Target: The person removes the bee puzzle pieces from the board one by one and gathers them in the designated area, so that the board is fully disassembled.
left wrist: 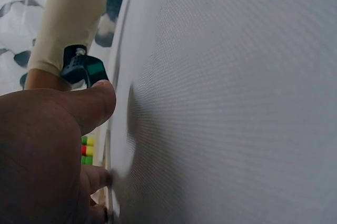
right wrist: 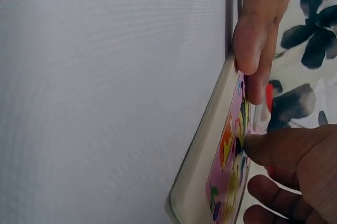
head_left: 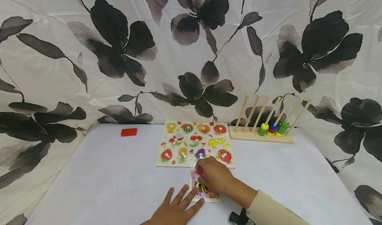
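Observation:
A small bee puzzle (head_left: 206, 196) with a pink picture and a pale wooden border lies on the white table. My left hand (head_left: 176, 207) has its fingers spread and straight, the fingertips resting on the puzzle's left side. Over the puzzle's upper part is my right hand (head_left: 215, 174), fingers bent and thumb touching the picture. In the right wrist view the thumb (right wrist: 279, 147) meets the puzzle's surface (right wrist: 226, 142); whether it pinches a piece cannot be made out. The right hand covers the puzzle's upper right part.
Just beyond the bee puzzle lies a larger fruit puzzle board (head_left: 191, 144) with knobbed pieces. A wooden peg rack (head_left: 262, 137) with coloured beads stands at the back right. A red block (head_left: 129, 132) sits at the back left. Floral cloth (head_left: 191, 52) hangs behind the table.

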Demonstrator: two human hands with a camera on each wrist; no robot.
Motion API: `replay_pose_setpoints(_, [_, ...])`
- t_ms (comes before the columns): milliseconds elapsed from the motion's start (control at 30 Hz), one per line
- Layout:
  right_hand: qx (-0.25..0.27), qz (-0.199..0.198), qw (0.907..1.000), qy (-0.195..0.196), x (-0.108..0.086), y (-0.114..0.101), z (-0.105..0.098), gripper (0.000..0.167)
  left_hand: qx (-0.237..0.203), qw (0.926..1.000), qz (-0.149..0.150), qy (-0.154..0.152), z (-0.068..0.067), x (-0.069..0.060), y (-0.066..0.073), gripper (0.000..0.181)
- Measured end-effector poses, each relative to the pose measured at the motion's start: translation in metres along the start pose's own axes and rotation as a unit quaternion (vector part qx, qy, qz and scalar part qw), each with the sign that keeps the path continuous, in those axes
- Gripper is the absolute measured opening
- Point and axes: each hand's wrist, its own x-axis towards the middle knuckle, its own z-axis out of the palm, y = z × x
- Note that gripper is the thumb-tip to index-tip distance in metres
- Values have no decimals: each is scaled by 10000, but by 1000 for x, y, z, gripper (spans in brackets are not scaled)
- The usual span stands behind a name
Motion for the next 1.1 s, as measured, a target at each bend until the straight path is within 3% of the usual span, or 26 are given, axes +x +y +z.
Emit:
replay_pose_setpoints(267, [254, -37, 9996, 98, 0, -2, 0, 26, 297, 9984, 128, 460, 4, -2, 0, 89])
replay_pose_setpoints(633, [258, 56, 9985, 479, -4, 1, 0, 27, -103, 9998, 41, 185, 3, 0, -1, 90])
replay_pose_setpoints(767, [273, 125, 9977, 612, -8, 5, -2, 26, -123, 9997, 45, 222, 2, 0, -1, 89])
replay_pose_setpoints(1100, [200, 516, 9977, 402, -25, 23, -12, 28, -219, 9995, -41, 240, 0, 0, 0, 90])
